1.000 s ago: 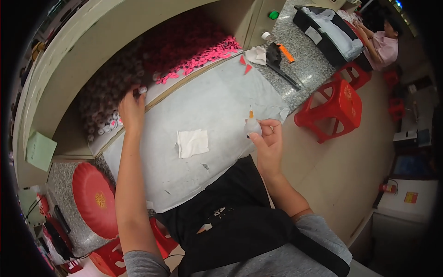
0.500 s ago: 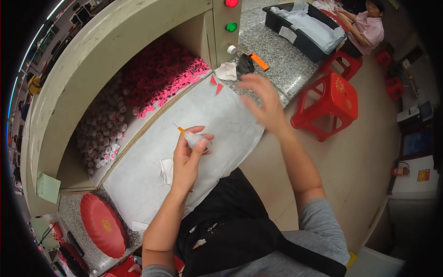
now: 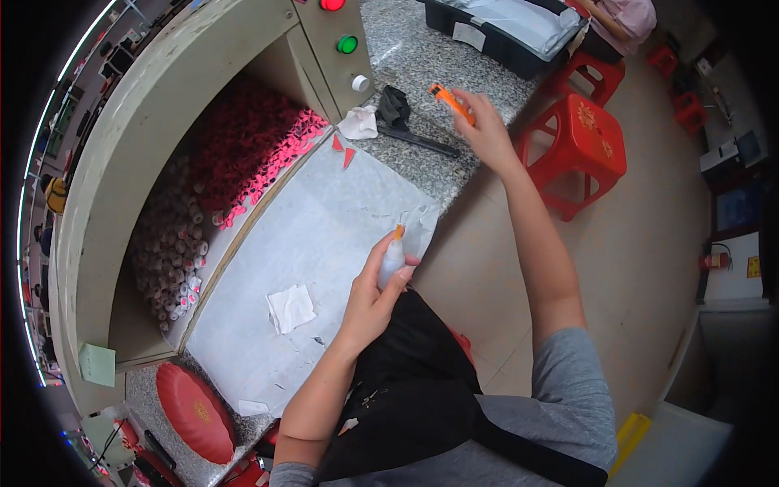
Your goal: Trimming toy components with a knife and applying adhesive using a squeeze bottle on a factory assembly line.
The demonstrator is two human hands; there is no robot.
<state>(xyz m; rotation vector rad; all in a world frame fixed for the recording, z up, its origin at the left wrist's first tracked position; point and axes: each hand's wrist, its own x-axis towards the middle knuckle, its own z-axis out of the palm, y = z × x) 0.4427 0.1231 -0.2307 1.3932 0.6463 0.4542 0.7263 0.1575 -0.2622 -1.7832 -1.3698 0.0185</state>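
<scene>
My left hand (image 3: 379,296) is closed around a small translucent white squeeze bottle (image 3: 393,258) with an orange nozzle and thin needle tip pointing up. The bottle is above the near right edge of the white sheet. Over the granite counter, my right hand (image 3: 487,130) grips a slim orange tool (image 3: 454,103) with a dark and pale end; its exact kind is unclear. A folded white tissue (image 3: 290,308) lies on the white sheet (image 3: 268,243). Two small red triangles (image 3: 344,152) lie at the sheet's far corner.
An arched beige housing (image 3: 105,203) holds heaps of pink pieces (image 3: 268,154) and small white rolls (image 3: 174,268). A dark strip (image 3: 418,141), black cloth (image 3: 394,107) and crumpled tissue (image 3: 358,122) lie beyond the sheet. A red dish (image 3: 195,414), red stool (image 3: 580,150) and black bin (image 3: 495,40) stand around.
My right hand has taken up the orange tool from the counter. My left hand has moved right and slightly nearer with the bottle, its tip now pointing more upright. The whole view has shifted.
</scene>
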